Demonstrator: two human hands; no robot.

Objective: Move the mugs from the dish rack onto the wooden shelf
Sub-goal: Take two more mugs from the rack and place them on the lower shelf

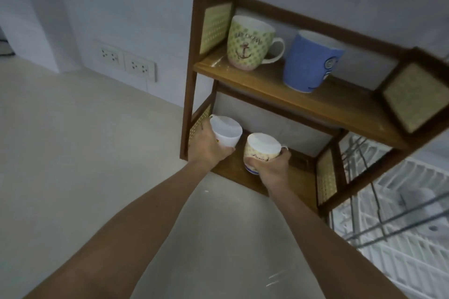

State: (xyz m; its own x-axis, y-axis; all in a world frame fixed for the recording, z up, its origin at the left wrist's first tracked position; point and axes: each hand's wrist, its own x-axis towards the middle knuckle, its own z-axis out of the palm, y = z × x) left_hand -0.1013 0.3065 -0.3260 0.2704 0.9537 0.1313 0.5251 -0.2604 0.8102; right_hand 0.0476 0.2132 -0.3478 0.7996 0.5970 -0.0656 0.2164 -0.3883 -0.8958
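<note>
Left of centre: our left hand (209,147) grasps a white mug (226,131) at the left end of the wooden shelf (279,87), lower tier. Centre: our right hand (271,165) grasps a cream mug (261,149) on the same tier. Upper centre, top tier: green anchor mug (250,42), then blue mug (311,60), both upright. Lower right: white dish rack (401,226).

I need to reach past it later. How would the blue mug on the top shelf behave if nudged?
The blue mug looks glazed ceramic, so probably rigid, fairly heavy and breakable. It narrows toward its base, so it may tip rather than slide. Its gloss suggests a slippery surface.
</note>
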